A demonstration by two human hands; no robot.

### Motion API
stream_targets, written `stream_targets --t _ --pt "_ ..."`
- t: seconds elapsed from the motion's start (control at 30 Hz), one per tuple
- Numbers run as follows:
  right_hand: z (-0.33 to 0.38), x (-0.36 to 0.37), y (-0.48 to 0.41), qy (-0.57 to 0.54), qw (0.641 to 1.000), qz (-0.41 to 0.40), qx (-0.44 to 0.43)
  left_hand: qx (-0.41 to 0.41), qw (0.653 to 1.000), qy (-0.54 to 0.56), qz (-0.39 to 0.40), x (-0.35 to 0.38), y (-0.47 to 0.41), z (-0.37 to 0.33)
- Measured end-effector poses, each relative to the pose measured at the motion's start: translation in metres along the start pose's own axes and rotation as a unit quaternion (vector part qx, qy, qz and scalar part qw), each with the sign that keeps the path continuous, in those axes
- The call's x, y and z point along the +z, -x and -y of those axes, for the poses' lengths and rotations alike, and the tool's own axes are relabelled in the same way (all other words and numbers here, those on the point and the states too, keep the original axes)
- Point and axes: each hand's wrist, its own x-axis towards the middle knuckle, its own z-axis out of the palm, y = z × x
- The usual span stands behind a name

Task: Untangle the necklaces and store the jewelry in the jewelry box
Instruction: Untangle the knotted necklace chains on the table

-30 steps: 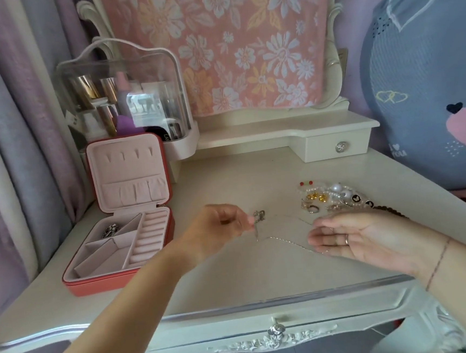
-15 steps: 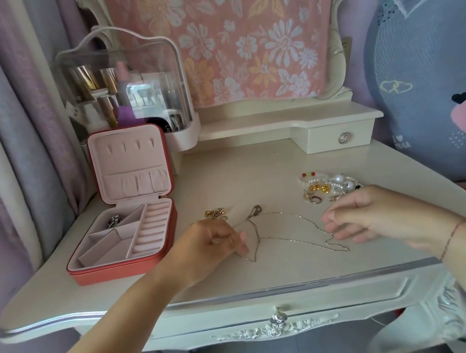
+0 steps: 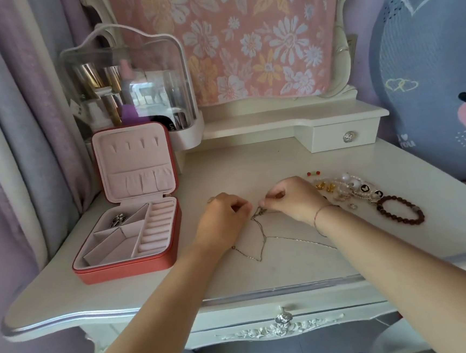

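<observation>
Your left hand (image 3: 224, 219) and right hand (image 3: 293, 199) meet over the middle of the bench (image 3: 291, 272), both with fingers curled in. The right hand pinches the necklaces (image 3: 260, 241) at the small dark knot where a pendant seems to sit. The left hand appears to pinch the chain just beside it, though its fingertips are turned away from the camera. From that knot the fine chains trail toward you in loose loops lying flat on the bench, one strand running off under your right forearm. Work the knot low over the surface so the loops stay spread and readable. Tease strands apart with small sideways pulls, since a hard tug would likely tighten a chain this thin. Find the clasp end and feed it back through the loop instead of dragging the whole length. The jewelry box (image 3: 130, 269) stands open to your left with its lid upright, and one silvery piece (image 3: 117, 221) is already in its back left compartment. The beaded bracelet (image 3: 399, 209), pearl strand (image 3: 351, 184) and gold earrings (image 3: 325, 187) wait near your right wrist, so lift clear of them when you carry a freed chain across.
</observation>
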Motion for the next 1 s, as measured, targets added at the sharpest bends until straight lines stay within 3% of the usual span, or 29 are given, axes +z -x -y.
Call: stream_targets --t 0.13,0.3,0.53,0.73,1.0 --pt "0.009 0.009 -0.004 0.089 0.996 -0.003 0.032 -0.003 1.0 -0.009 -0.01 0.002 -0.001 0.006" --pt "0.013 0.011 -0.004 0.08 0.996 0.039 0.025 0.002 1.0 -0.005 -0.007 0.001 0.0 0.008" --pt "0.005 -0.005 0.005 -0.133 0.989 0.056 -0.017 0.013 0.999 -0.016 0.044 0.0 -0.001 0.002" --pt "0.005 -0.019 0.009 -0.12 0.992 0.027 -0.04 -0.019 0.997 -0.018 0.075 -0.003 -0.008 -0.014" --pt "0.011 -0.038 0.016 -0.256 0.966 -0.007 -0.046 -0.021 0.991 0.063 0.113 -0.002 -0.005 -0.029"
